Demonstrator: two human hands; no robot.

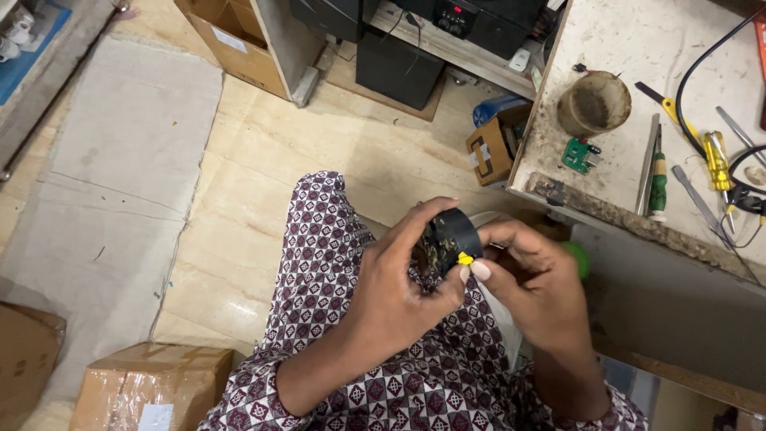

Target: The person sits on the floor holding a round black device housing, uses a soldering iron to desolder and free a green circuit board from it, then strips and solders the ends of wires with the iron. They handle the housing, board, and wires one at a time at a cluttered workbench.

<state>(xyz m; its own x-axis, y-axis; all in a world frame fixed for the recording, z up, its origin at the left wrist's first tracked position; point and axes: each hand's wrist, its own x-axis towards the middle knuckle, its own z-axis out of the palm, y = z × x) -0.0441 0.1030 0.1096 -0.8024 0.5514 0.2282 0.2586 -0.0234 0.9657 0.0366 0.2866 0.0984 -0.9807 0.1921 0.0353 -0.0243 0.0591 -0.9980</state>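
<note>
Both of my hands hold a small round black part [452, 236] over my lap, which is covered in dark red and white patterned cloth. My left hand [399, 279] wraps around its left side and underside, thumb along the bottom. My right hand [533, 275] meets it from the right, with thumb and forefinger pinching a small yellow piece [465, 258] at the part's lower edge. Metal bits show inside the black part.
A worn workbench [630, 172] at right carries a brown cup [594, 103], a small green circuit board [580, 155], a green-handled screwdriver [657, 180], a yellow-handled one [716, 158] and black cables. Cardboard boxes [152, 387] stand on the tiled floor; black equipment [399, 68] sits under a shelf ahead.
</note>
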